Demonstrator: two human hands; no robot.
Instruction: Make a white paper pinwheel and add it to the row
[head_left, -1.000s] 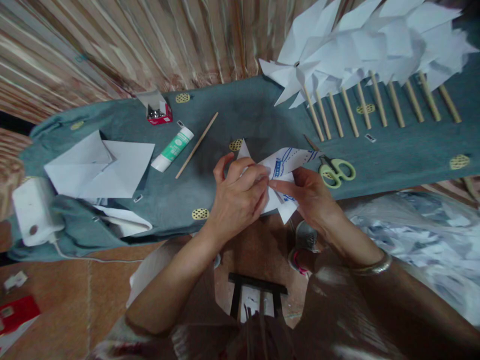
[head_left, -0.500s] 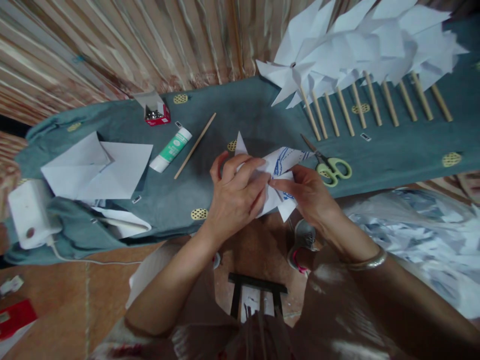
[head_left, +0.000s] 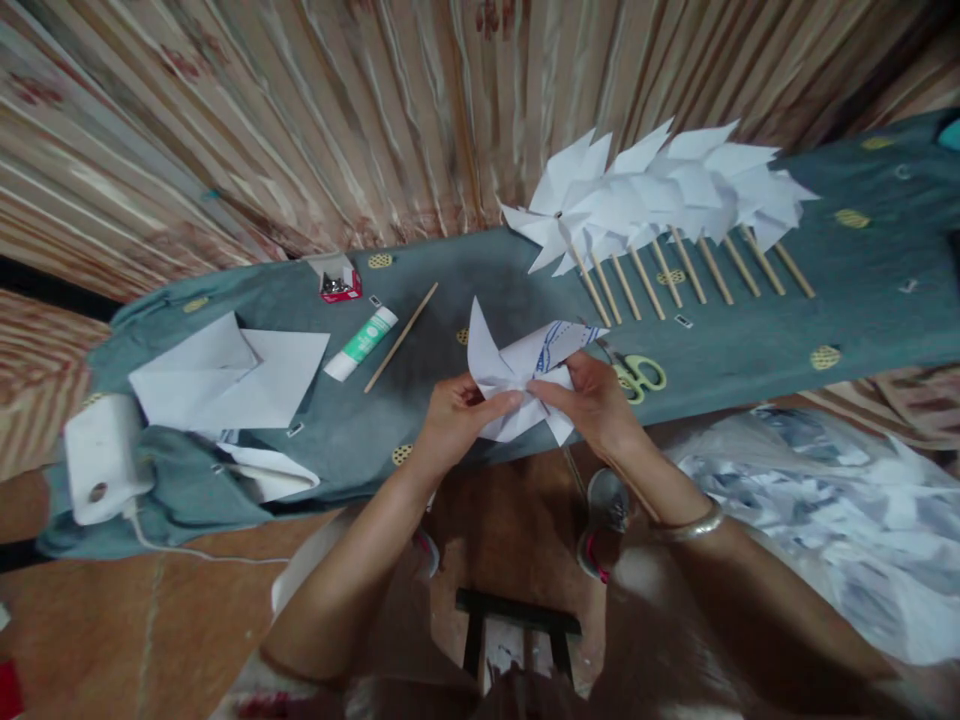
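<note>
A white paper pinwheel [head_left: 517, 365] with blue markings on one blade is held between both hands at the table's near edge. My left hand [head_left: 459, 418] grips its left side, thumb pressed near the centre. On the right side, my right hand [head_left: 592, 400] pinches the paper, its thumb also close to the middle; the fingers behind the paper are hidden. Green-handled scissors [head_left: 641, 378] lie just right of my right hand, their blades partly hidden. Left of the pinwheel are a wooden stick [head_left: 401, 338] and a glue stick [head_left: 361, 343].
Several white pinwheels on sticks [head_left: 637, 200] lie at the back right. A small red box [head_left: 341, 285], folded paper sheets [head_left: 225, 375] and a white device [head_left: 105, 458] with a cable are on the left. A plastic bag of paper [head_left: 840, 520] stands at the lower right.
My left hand has moved from over the paper to its left side, uncovering the centre and left blades. The view has shifted, so the table items appear lower.
</note>
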